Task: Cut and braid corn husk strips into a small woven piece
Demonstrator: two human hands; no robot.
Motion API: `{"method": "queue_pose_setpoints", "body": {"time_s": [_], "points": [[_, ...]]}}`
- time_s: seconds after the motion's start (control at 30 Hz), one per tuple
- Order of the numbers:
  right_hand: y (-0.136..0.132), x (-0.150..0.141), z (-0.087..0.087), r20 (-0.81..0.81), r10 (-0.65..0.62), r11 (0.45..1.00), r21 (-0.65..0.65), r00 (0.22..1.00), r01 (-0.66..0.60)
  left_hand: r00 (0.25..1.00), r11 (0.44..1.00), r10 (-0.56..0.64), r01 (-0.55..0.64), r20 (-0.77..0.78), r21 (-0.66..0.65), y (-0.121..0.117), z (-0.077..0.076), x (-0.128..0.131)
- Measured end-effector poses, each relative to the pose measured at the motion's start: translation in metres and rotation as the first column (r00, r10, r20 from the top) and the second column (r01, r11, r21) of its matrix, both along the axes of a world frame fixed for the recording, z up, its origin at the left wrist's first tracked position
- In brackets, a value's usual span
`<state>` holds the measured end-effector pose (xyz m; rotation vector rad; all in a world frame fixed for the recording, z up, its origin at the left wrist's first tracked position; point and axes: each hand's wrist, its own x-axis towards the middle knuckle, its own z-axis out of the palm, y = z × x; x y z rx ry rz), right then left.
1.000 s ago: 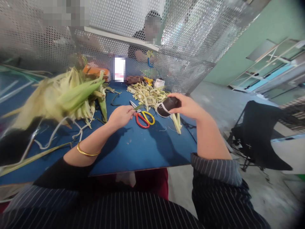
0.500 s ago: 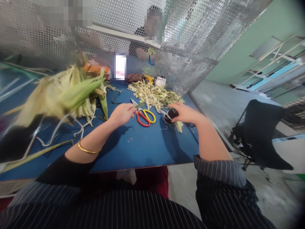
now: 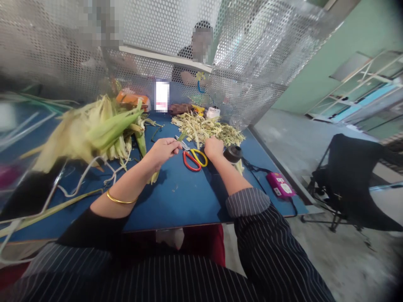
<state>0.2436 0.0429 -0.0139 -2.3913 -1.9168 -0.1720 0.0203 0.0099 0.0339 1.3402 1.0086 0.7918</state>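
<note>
My left hand (image 3: 165,151) is closed in a pinch on a corn husk; its green tip (image 3: 181,137) shows above the fingers and a pale end (image 3: 153,178) sticks out below the hand. Just right of it lie scissors (image 3: 192,159) with one red and one yellow handle, blades partly behind my left fingertips. My right hand (image 3: 214,148) is closed, knuckles up, beside the yellow handle; whatever its fingers hold is hidden. A black spool (image 3: 233,154) sits right of my right wrist, apart from the fingers.
Shredded husk scraps (image 3: 204,128) are heaped behind my hands. A large bundle of corn husks (image 3: 100,130) lies at left, near a white cord (image 3: 80,172). A purple box (image 3: 281,185) with a black strap is at the right edge. Behind a perforated screen (image 3: 252,58) sits another person.
My right hand has let go of the black spool and moved left, close to the scissors. My left hand keeps its pinch on the husk. The view has shifted slightly, showing the purple box.
</note>
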Motion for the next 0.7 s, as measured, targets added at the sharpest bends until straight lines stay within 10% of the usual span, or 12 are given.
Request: {"method": "queue_pose_setpoints", "body": {"time_s": [0.27,0.47,0.7], "points": [[-0.043,0.019,0.027,-0.225,0.057,0.998,0.0,0.973,-0.059,0.997,0.999,0.022,-0.019,-0.075,0.034,0.003,-0.003,-0.004],[-0.07,0.025,0.046,-0.614,0.214,0.973,0.204,0.76,-0.108,0.984,0.981,0.014,0.021,-0.179,0.192,0.01,-0.017,-0.004],[-0.072,0.006,0.044,-0.558,0.443,0.896,0.309,0.702,-0.32,0.99,0.989,-0.012,0.033,-0.142,0.147,-0.001,-0.011,0.003]]}}
